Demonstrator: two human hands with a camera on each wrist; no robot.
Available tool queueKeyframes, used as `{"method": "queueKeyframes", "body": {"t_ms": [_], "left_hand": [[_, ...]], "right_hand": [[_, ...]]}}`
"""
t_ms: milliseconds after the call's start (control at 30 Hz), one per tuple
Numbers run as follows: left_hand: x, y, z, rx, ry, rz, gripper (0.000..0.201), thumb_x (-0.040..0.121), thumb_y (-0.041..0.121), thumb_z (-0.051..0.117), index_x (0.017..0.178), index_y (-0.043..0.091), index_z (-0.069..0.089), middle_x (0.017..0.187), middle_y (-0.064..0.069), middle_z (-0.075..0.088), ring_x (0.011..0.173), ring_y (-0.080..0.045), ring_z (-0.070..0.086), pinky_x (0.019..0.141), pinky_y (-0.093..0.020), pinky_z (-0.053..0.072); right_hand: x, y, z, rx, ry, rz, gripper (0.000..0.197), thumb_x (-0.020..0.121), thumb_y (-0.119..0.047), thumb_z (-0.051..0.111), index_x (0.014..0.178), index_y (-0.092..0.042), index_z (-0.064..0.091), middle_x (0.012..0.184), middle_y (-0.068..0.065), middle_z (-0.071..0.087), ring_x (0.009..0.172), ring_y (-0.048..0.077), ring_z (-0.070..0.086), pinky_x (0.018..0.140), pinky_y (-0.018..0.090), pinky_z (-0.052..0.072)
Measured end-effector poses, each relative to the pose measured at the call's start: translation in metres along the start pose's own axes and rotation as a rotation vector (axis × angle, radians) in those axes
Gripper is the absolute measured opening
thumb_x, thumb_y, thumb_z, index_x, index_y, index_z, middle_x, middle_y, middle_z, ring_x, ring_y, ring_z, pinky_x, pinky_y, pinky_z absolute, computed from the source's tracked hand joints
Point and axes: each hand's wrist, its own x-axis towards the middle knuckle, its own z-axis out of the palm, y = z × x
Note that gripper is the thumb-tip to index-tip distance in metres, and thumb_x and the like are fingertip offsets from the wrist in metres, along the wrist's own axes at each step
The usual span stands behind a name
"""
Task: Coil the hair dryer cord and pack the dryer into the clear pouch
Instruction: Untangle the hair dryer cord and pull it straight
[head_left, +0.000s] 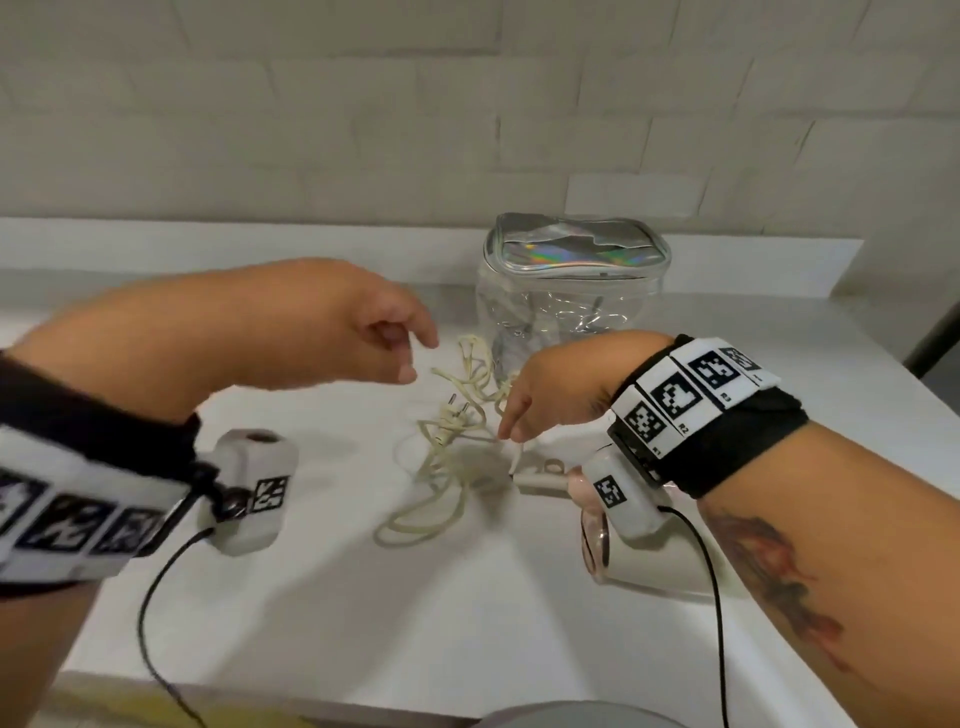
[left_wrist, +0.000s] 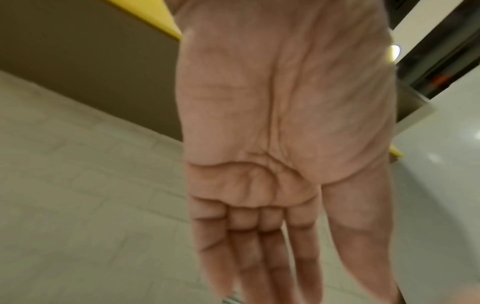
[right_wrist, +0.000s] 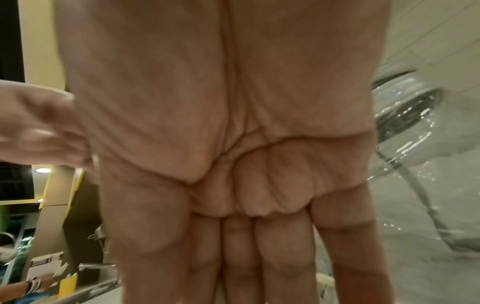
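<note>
Loose cord (head_left: 457, 441) between the hands on the table (head_left: 363, 597).
Left hand (head_left: 363, 332) hovers above it, fingers relaxed; right hand (head_left: 550, 389), fingers straight, touches it.

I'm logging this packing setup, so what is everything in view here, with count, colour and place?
cord: one, cream, loose tangle on the counter between the hands
plug: one, cream, two pins up, atop the tangle
hair dryer: one, pale pink and cream, on the counter under the right wrist
clear pouch: one, transparent with iridescent silver lid, upright behind the cord
counter: one, white, against a pale tiled wall
left hand: open, above the cord, holding nothing
right hand: open, fingers reaching down to the cord
</note>
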Motion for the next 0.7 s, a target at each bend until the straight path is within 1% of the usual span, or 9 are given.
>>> {"method": "queueKeyframes", "body": {"t_ms": [100,167,233,333,400,467,567,633,700], "left_hand": [[0.076,0.02,0.006,0.129,-0.024,-0.008,0.047,0.081,0.042,0.07,0.125,0.033,0.056,0.124,0.009,0.062,0.108,-0.015,0.06,0.099,-0.038,0.046],[0.114,0.024,0.02,0.233,-0.063,-0.103,0.058,0.083,0.052,0.063,0.135,0.028,0.049,0.136,0.002,0.055,0.109,-0.02,0.056,0.101,-0.039,0.043],[0.14,0.019,0.036,0.268,-0.128,-0.224,0.063,0.083,0.058,0.059,0.132,0.02,0.051,0.128,-0.002,0.059,0.103,-0.024,0.058,0.097,-0.04,0.047],[0.155,0.004,0.055,0.285,-0.267,-0.391,0.064,0.072,0.066,0.064,0.114,0.019,0.061,0.097,-0.001,0.067,0.101,-0.026,0.064,0.094,-0.043,0.05],[0.158,-0.007,0.065,0.226,-0.366,-0.466,0.061,0.065,0.065,0.072,0.104,0.019,0.063,0.109,-0.002,0.068,0.101,-0.027,0.066,0.093,-0.043,0.051],[0.155,-0.011,0.074,0.235,-0.417,-0.464,0.051,0.066,0.058,0.076,0.096,0.018,0.064,0.107,-0.003,0.069,0.099,-0.027,0.067,0.091,-0.042,0.053],[0.153,-0.016,0.084,0.323,-0.457,-0.421,0.044,0.065,0.061,0.074,0.082,0.021,0.066,0.085,0.006,0.067,0.09,-0.021,0.065,0.091,-0.041,0.052],[0.153,-0.022,0.089,0.282,-0.451,-0.397,0.053,0.057,0.066,0.072,0.088,0.023,0.067,0.091,0.006,0.069,0.089,-0.02,0.066,0.089,-0.041,0.052],[0.15,-0.025,0.089,0.157,-0.416,-0.37,0.052,0.06,0.058,0.073,0.096,0.021,0.064,0.094,0.003,0.067,0.089,-0.021,0.066,0.088,-0.042,0.053]], "right_hand": [[0.001,0.002,0.0,0.015,-0.012,0.012,0.032,0.09,-0.041,0.057,0.12,-0.036,0.064,0.122,-0.007,0.067,0.111,0.014,0.06,0.098,0.032,0.043],[0.0,0.003,0.0,0.014,-0.014,0.013,0.033,0.09,-0.041,0.056,0.122,-0.034,0.064,0.122,-0.005,0.067,0.11,0.016,0.06,0.097,0.032,0.044],[-0.001,0.004,0.0,0.032,-0.005,0.013,0.033,0.091,-0.04,0.056,0.122,-0.032,0.064,0.121,-0.004,0.067,0.108,0.016,0.061,0.093,0.03,0.046],[-0.001,0.006,0.0,0.043,0.007,0.02,0.035,0.091,-0.042,0.055,0.122,-0.029,0.064,0.122,-0.003,0.067,0.109,0.018,0.06,0.096,0.034,0.046],[0.002,0.008,-0.001,0.034,0.002,0.032,0.036,0.091,-0.043,0.054,0.12,-0.026,0.065,0.122,-0.002,0.067,0.111,0.02,0.06,0.099,0.037,0.046],[0.005,0.008,-0.002,0.037,0.001,0.048,0.038,0.09,-0.045,0.054,0.117,-0.022,0.066,0.123,0.0,0.067,0.112,0.023,0.061,0.1,0.039,0.046],[0.01,0.008,-0.004,0.043,-0.006,0.067,0.038,0.09,-0.046,0.054,0.116,-0.02,0.067,0.119,0.0,0.068,0.111,0.024,0.062,0.099,0.039,0.047],[0.011,0.009,-0.005,0.052,-0.004,0.064,0.037,0.09,-0.045,0.054,0.117,-0.022,0.066,0.115,-0.001,0.069,0.108,0.022,0.063,0.098,0.038,0.047],[0.013,0.011,-0.005,0.063,0.042,0.056,0.034,0.09,-0.043,0.055,0.117,-0.025,0.067,0.114,-0.005,0.068,0.104,0.019,0.061,0.093,0.034,0.047]]}}
